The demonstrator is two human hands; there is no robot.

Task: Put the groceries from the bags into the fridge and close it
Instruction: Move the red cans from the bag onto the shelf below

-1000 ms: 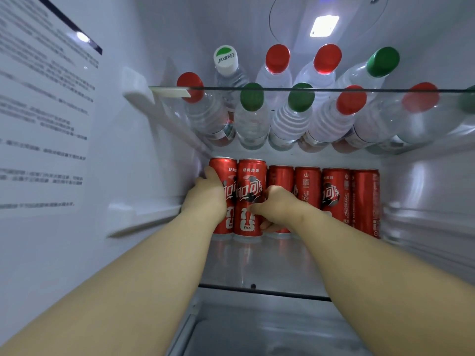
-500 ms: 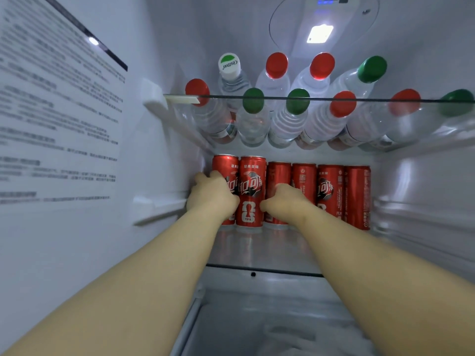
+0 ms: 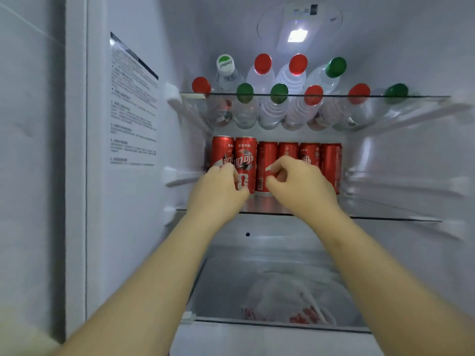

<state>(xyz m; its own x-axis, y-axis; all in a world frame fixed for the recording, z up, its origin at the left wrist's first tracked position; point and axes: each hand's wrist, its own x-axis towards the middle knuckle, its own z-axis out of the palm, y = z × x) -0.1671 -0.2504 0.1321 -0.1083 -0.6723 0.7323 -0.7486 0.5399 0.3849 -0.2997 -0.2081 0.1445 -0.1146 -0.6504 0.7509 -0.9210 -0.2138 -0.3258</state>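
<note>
The fingers (image 3: 228, 168) of my left hand (image 3: 218, 188) are curled in front of the two leftmost red cans (image 3: 267, 163), thumb across the second one. I cannot tell whether they grasp it or only sit close. My right hand (image 3: 303, 186) has its fingers loosely curled and released, holding nothing, just in front of the third and fourth cans.

Six cans stand upright in a row at the far edge of the middle glass shelf (image 3: 385, 217) inside the open fridge (image 3: 401, 34). On the upper shelf (image 3: 416, 96) are water bottles (image 3: 272, 111) with red, green and white caps. In the near drawer (image 3: 231, 278) below lies a white plastic bag (image 3: 282, 299). A printed sheet (image 3: 133, 111) is stuck on the left wall.
</note>
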